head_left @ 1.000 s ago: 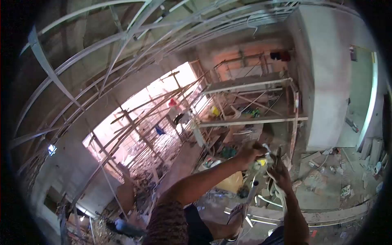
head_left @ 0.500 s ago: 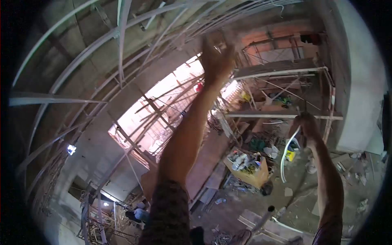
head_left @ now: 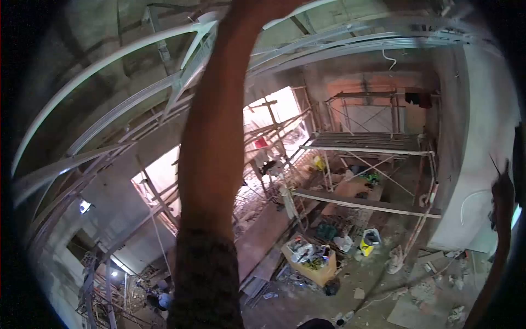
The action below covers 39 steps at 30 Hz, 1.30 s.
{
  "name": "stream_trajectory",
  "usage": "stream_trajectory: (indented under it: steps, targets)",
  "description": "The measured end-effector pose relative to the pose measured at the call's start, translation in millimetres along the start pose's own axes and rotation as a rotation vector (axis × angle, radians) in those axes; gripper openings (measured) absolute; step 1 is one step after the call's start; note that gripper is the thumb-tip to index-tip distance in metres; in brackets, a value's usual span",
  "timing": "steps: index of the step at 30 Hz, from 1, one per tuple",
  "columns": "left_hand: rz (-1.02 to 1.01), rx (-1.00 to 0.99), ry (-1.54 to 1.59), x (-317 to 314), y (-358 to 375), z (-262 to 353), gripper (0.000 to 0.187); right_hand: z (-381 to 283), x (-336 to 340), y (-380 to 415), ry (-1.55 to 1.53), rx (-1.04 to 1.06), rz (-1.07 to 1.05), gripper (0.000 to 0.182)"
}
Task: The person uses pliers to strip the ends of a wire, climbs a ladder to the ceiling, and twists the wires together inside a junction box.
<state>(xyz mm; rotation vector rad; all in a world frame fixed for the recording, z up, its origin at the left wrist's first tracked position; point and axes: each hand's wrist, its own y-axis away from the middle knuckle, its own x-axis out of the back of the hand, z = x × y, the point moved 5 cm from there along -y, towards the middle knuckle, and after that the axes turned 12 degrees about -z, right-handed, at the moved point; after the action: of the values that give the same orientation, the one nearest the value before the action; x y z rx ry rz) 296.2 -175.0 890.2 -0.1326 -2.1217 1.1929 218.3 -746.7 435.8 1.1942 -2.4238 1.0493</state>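
Observation:
My left arm reaches straight up through the middle, and my left hand [head_left: 271, 7] is cut off by the top edge, its fingers hidden. It is close to the metal ceiling frame [head_left: 192, 33], overlapping its pale channels in this view. Far to the right, in shadow, my right hand [head_left: 502, 193] is closed, with a thin pointed tip [head_left: 495, 164] sticking up from it. A piece of white cable [head_left: 516, 216] shows beside that hand, against the dark edge of the view.
Below stands a cardboard box [head_left: 309, 266] full of bags and scraps, near a yellow and white bucket [head_left: 370, 242]. Scaffolding with planks [head_left: 367, 203] crosses the room behind. A pale column [head_left: 471, 142] rises at right. Debris litters the floor, and a white wire [head_left: 389, 59] hangs from above.
My view has tilted up. My left hand has risen to the top edge beside the ceiling frame. My right hand has swung outward to the right edge with the white cable.

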Motion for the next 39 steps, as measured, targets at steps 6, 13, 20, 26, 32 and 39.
stream_trajectory:
  steps: [6,13,20,26,32,39]
  targets:
    - [0.211,-0.225,0.009,-24,-2,-15,0.020,-170,122,210,0.226,-0.473,0.096,0.083]
    - [0.082,-0.153,0.236,-21,-9,-18,0.017,-332,18,277,-0.354,-0.929,-0.010,0.080]
    - [-0.042,-0.045,0.428,-14,-8,-22,0.031,-468,-26,179,-0.703,-0.940,-0.364,0.021]
    - [-0.178,-0.013,0.530,-11,-10,-25,0.033,-531,7,93,-0.893,-0.540,-0.561,0.020]
    - [-0.209,0.040,0.430,-6,-12,-20,0.030,-580,50,31,-0.944,-0.312,-0.662,0.048]
    - [-0.251,0.039,0.458,-5,-15,-19,0.032,-593,129,-51,-0.720,-0.041,-0.239,0.054]
